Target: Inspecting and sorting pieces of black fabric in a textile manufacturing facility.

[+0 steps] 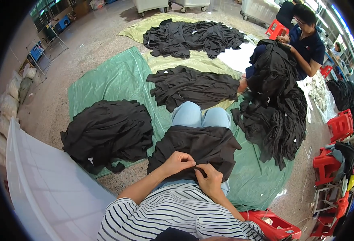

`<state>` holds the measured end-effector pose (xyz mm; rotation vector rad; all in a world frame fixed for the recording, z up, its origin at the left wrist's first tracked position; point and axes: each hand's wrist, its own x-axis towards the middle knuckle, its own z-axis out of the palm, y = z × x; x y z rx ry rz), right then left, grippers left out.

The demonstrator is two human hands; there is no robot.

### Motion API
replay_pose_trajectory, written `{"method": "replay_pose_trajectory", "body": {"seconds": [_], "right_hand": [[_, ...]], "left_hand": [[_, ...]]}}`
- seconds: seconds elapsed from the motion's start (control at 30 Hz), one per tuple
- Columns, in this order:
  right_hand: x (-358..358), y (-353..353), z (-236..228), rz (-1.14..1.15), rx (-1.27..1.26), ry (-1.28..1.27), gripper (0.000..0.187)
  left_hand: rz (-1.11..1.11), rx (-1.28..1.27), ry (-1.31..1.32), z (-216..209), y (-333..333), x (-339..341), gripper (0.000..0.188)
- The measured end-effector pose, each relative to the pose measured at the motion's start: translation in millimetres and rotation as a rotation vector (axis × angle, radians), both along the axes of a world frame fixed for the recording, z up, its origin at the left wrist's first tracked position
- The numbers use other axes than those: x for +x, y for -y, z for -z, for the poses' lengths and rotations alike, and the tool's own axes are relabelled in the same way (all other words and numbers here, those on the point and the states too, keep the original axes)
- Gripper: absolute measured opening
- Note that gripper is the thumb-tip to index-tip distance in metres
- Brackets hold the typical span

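Across my lap lies a black garment [193, 140], spread over the light blue jeans [187, 114] on my legs. My left hand [178, 162] pinches the garment's near edge between thumb and fingers. Just to its right, my right hand [210, 176] grips the same edge, its fingers closed on the cloth. The fingertips of both hands almost meet. Whatever small detail lies between them is too small to make out.
Heaps of black garments lie left [108, 132], ahead [195, 86] and farther back [193, 38] on green sheeting [104, 74] and yellowish sheeting. At right a seated co-worker [307, 46] handles a black pile [275, 100]. A white bin [56, 180] stands left; red stools [339, 126] line the right.
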<state>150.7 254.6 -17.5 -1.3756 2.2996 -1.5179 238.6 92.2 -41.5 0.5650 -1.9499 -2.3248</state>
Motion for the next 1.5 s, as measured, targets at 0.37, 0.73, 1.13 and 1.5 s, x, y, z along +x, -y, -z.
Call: {"method": "replay_pose_trajectory", "body": {"seconds": [0.37,0.73,1.13,1.5], "right_hand": [[3.8,-6.3,14.4,-0.035,0.004,0.03,0.019],[1.3,-9.1,26.7,-0.081,-0.007,0.08,0.016],[5.7,-14.5,21.5,-0.037,0.078,-0.108,0.016],[1.9,-8.8,4.5,-0.03,0.066,-0.112,0.017]], "left_hand": [[0.07,-0.381,-0.029,-3.4,-5.9,8.9,0.01],[0.008,-0.636,-0.21,9.1,-24.3,25.1,0.022],[-0.114,-0.688,-0.196,11.5,-36.3,30.6,0.013],[-0.099,-0.153,0.021,-1.5,-24.7,26.3,0.018]]}}
